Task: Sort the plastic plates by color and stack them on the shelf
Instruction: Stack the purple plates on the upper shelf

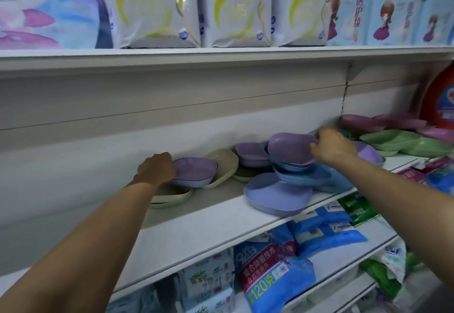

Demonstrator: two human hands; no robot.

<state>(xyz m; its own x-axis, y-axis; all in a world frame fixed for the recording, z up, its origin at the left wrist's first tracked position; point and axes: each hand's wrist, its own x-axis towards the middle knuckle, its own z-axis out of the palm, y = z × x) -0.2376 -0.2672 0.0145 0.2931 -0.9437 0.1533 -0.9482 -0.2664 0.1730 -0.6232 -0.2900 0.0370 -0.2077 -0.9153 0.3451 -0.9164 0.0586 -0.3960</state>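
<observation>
My left grip (156,167) is closed on the left rim of the low purple plate (194,171). The knuckles hide the fingers, so I judge the hold from the curl of the hand alone. My right grip (331,147) pinches the right rim of the tilted purple plate (290,149), thumb on the near side and fingers over the far edge.

The low purple plate lies hollow up and nearly level, nested on a beige plate (223,165) towards the left of the shelf (196,226). The tilted purple plate leans on a heap of blue plates (302,177), right edge raised and left edge dipping. I cannot tell for sure which face it turns to me.

Between my two grips a small purple pile (251,154) sits against the far wall. It lies just left of the tilted plate, so the right grip is the nearer one. I reckon the next move is a short carry leftwards, levelling the plate on the way.

These plates are rounded squares with no true long axis, and each spans widest left to right from here. Green plates (403,143) and pink plates (363,121) lie far right, well apart from both grips.
</observation>
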